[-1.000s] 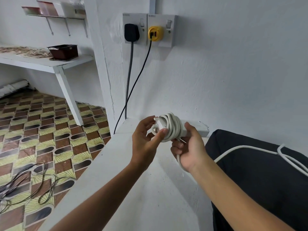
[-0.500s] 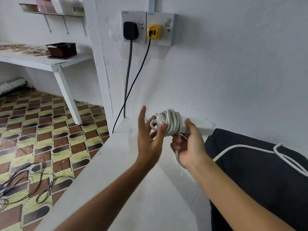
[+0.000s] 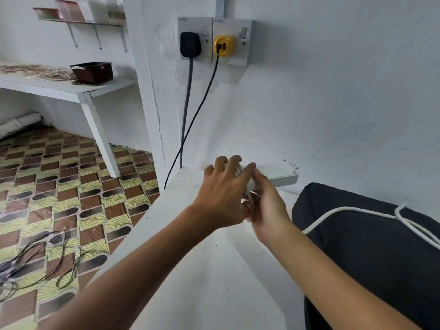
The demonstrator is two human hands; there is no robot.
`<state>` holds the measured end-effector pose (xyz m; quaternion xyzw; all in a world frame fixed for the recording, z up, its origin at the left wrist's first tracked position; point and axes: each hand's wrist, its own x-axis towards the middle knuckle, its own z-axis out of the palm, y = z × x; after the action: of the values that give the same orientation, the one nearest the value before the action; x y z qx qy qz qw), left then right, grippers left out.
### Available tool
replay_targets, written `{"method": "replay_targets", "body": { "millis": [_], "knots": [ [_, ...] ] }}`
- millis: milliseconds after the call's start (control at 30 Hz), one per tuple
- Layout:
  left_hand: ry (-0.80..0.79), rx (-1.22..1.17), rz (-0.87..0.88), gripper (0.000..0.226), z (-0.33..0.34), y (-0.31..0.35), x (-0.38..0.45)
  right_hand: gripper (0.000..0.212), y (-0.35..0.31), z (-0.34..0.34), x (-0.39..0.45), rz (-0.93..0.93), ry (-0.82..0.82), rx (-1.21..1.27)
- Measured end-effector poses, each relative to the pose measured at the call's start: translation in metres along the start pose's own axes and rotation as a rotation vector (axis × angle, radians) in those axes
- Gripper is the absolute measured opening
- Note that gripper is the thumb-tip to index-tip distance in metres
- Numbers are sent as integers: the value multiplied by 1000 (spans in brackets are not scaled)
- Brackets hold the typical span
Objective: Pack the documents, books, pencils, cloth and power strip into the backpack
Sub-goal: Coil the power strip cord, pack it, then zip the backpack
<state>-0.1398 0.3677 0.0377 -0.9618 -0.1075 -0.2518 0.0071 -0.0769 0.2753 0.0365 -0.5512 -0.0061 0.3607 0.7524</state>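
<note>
A person's right hand (image 3: 266,206) grips the cord-wrapped power strip (image 3: 278,173), long axis running toward three o'clock, left hand (image 3: 221,194) spread loose over it, black backpack (image 3: 371,246) at four o'clock.

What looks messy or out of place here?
A tangle of dark cables sprawls loose on the tiled floor at left. The power strip's white cord trails unwound across the black backpack, while both hands hold its wound end.
</note>
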Motion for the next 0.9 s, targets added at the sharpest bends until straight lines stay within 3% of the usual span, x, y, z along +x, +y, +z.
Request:
{"method": "replay_targets", "body": {
  "millis": [267, 500, 633, 800, 900],
  "knots": [
    [165, -76, 64, 57, 5, -17, 4, 25, -15, -4, -8, 13, -134, -67],
    [127, -146, 72, 56, -7, -20, 3, 17, -27, -8, -10, 61, -195, -97],
    [10, -102, 50, 56, -9, -22, 6, 7, -26, -10, -9, 79, -212, -132],
    [-67, -71, -13, 47, -9, -24, 7, 26, -24, -11, -16, -6, -283, -376],
    [-69, -29, -37, 45, -9, -24, 10, 16, -28, -7, -27, -185, -330, -813]
  ]
}}
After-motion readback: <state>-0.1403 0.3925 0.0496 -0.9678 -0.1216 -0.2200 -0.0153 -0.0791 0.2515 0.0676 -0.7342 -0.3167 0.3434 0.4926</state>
